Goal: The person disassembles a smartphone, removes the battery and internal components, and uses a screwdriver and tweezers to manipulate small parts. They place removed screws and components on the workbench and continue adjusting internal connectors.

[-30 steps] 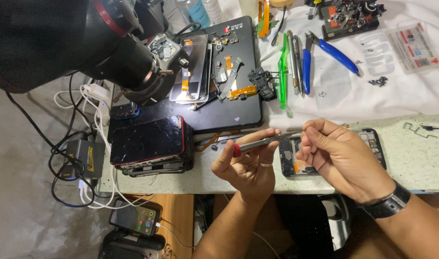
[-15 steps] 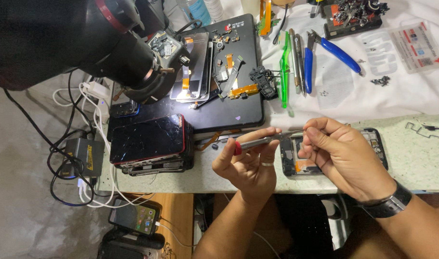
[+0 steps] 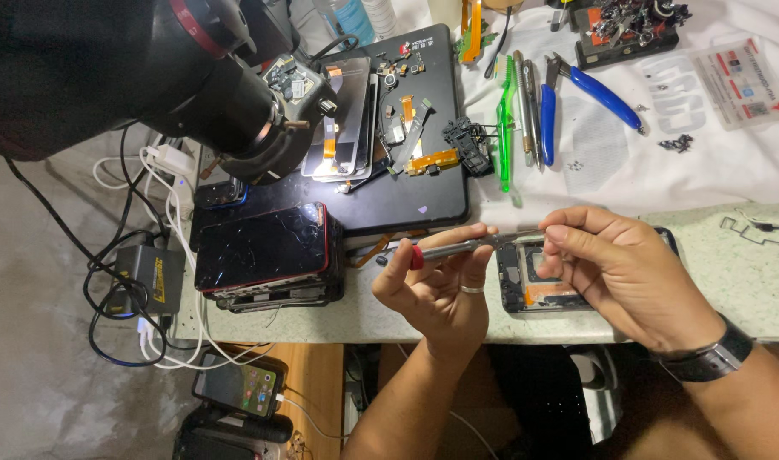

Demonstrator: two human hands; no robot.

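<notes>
The left hand (image 3: pixel 436 294) pinches a slim metal screwdriver (image 3: pixel 458 249) with a red band, fingers closed around its shaft, just left of the opened phone (image 3: pixel 534 281). The right hand (image 3: pixel 628 273) grips the tool's far end with curled fingers, directly above that phone. A stack of 2 cracked phones (image 3: pixel 266 251) lies well left of it.

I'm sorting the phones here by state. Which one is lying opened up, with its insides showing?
The opened phone at the bench edge, beneath the right hand. The red-edged phone atop the stack shows a closed dark screen; the floor phone is lit.
</notes>
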